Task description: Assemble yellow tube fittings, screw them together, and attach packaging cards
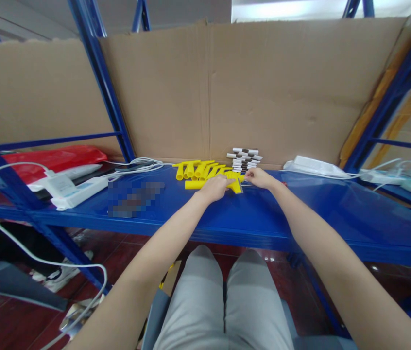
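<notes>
My left hand (214,188) is closed round a yellow plastic scraper (192,184), lying across the blue shelf with its round handle to the left. The flared scraper head (236,185) sticks out to the right of my fingers. Beside that head, my right hand (259,178) has its fingers pinched together; whatever lies between them is too small to make out. Several more yellow scrapers (200,170) lie in a row just behind my left hand. Behind my right hand rises a stack of small white-and-dark rolled or flat pieces (244,159).
A cardboard sheet (264,87) stands along the shelf's back. On the left are a white power strip (81,192), coiled white cables (143,165) and a red bag (56,158). A white packet (315,166) lies right. Blue posts (99,78) frame the shelf (322,209).
</notes>
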Motion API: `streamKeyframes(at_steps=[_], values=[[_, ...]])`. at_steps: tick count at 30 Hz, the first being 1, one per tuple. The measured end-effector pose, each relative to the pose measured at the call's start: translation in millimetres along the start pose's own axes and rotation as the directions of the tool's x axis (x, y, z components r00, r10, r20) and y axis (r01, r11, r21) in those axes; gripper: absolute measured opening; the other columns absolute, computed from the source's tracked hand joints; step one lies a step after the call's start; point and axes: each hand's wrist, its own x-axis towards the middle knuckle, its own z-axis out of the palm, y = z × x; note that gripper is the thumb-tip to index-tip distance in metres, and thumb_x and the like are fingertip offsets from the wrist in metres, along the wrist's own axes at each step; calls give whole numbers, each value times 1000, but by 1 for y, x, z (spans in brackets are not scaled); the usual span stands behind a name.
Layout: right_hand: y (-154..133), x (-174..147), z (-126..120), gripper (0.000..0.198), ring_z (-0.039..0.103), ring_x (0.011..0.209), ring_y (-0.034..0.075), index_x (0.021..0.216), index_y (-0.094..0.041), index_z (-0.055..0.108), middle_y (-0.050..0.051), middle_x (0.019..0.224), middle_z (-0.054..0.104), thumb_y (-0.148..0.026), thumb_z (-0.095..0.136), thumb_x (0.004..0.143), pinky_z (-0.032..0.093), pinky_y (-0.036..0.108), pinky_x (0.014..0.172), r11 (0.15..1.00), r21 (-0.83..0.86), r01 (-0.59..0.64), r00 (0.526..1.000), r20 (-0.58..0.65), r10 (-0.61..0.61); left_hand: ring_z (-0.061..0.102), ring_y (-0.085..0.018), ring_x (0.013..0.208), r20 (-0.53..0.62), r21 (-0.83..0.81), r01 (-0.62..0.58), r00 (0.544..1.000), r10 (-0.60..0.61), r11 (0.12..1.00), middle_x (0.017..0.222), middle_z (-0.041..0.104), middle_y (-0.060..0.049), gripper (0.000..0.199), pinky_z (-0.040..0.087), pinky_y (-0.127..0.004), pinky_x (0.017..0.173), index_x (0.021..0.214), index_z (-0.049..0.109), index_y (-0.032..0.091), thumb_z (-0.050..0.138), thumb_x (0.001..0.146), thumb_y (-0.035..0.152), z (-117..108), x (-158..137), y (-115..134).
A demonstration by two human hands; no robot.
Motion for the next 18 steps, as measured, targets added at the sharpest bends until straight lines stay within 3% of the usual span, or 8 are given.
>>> streamKeyframes(at_steps=[3, 6, 10, 18], values=[[-17, -6, -4, 9, 55, 67, 13, 82, -16, 63, 3, 78, 67, -21, 56, 83, 45, 22, 65, 985, 151, 78, 996, -57, -70, 62, -26, 117, 5, 18, 22, 1000, -23, 1000, 124, 68, -13, 46, 49, -41, 100, 137, 59, 21, 53, 92, 16, -1, -1, 1], [-33, -13, -6, 8, 52, 66, 13, 82, -16, 60, 2, 76, 64, -23, 57, 83, 45, 24, 66, 966, 199, 165, 985, -85, -151, 63, -26, 116, 7, 39, 30, 1000, -31, 999, 124, 68, -14, 44, 50, -40, 98, 136, 58, 19, 53, 92, 16, -3, -1, 1], [-47, -20, -4, 6, 52, 67, 13, 80, -17, 59, 1, 76, 63, -20, 55, 84, 45, 24, 67, 952, 203, 228, 974, -36, -225, 64, -26, 114, 8, 48, 21, 1000, -21, 999, 118, 70, -14, 39, 51, -40, 96, 129, 62, 17, 54, 91, 16, -6, -2, 2], [-58, -27, -5, 11, 58, 69, 12, 78, -16, 64, 3, 79, 69, -10, 55, 79, 46, 23, 68, 960, 119, 252, 967, -12, -253, 63, -27, 114, 14, 59, 30, 999, -31, 998, 117, 69, -13, 39, 52, -39, 94, 128, 62, 19, 55, 90, 15, -10, -3, 5]])
